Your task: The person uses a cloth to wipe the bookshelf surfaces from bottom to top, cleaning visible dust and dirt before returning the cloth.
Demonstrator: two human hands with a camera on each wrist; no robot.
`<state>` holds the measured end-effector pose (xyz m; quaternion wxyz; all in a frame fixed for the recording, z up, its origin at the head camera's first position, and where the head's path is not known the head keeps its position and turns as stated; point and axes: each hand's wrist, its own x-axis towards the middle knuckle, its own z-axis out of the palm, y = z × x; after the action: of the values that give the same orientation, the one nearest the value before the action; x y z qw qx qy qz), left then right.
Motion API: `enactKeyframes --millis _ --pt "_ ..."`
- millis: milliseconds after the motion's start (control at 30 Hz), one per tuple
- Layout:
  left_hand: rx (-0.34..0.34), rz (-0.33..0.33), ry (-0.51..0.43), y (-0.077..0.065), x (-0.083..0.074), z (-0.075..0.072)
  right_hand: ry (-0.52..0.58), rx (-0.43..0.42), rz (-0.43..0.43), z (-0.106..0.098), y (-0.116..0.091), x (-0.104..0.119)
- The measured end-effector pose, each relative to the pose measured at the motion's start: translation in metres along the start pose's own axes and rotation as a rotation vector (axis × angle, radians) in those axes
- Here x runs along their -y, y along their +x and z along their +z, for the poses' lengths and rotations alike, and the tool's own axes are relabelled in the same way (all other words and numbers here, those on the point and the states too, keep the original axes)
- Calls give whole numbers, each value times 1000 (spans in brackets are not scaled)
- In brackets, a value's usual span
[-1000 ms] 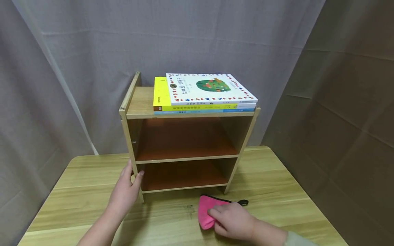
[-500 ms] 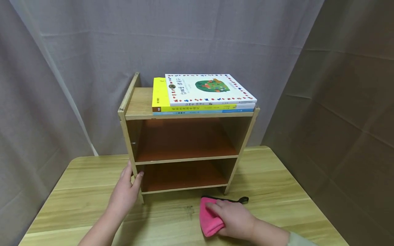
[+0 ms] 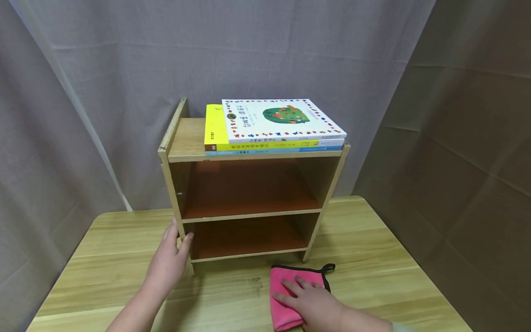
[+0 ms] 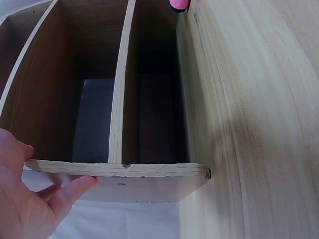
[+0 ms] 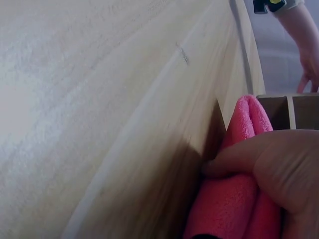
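A small wooden bookshelf (image 3: 251, 215) stands on the table. My left hand (image 3: 167, 260) holds its left side panel low down, thumb on one face and fingers on the other; the left wrist view shows this hand (image 4: 30, 196) at the panel's edge (image 4: 119, 170). In front of the shelf's right foot, a folded pink cloth (image 3: 280, 280) with black edging and a black loop lies on the table. My right hand (image 3: 317, 304) rests on it with fingers spread. In the right wrist view the thumb (image 5: 234, 160) lies along the cloth (image 5: 224, 204).
On the shelf's top lie stacked books: a white one (image 3: 249, 122) uppermost, a yellow one (image 3: 213, 127) and a blue one (image 3: 265, 151) beneath. A dark mark (image 3: 256, 280) shows on the wooden table (image 3: 232, 299). Grey curtains (image 3: 137, 92) hang behind and at the sides.
My right hand has gone from gripping the bunched cloth to spreading its fingers over it, and the cloth lies flatter. The left hand keeps its hold on the shelf.
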<state>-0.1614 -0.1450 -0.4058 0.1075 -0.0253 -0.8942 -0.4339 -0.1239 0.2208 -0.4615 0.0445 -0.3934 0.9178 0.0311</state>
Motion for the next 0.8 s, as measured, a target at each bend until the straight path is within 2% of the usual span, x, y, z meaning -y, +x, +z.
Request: enactKeyframes --millis 200,433,600,800 --pt "2 7 -5 -1 1 0 -13 19 -2 2 0 3" --pt "2 18 9 -1 0 0 34 23 16 -2 0 3" --pt "-12 39 8 -1 -1 -1 18 -64 -12 -4 -1 -1" --pt "-9 34 17 -1 -1 -1 -103 -256 -115 -5 -1 -6"
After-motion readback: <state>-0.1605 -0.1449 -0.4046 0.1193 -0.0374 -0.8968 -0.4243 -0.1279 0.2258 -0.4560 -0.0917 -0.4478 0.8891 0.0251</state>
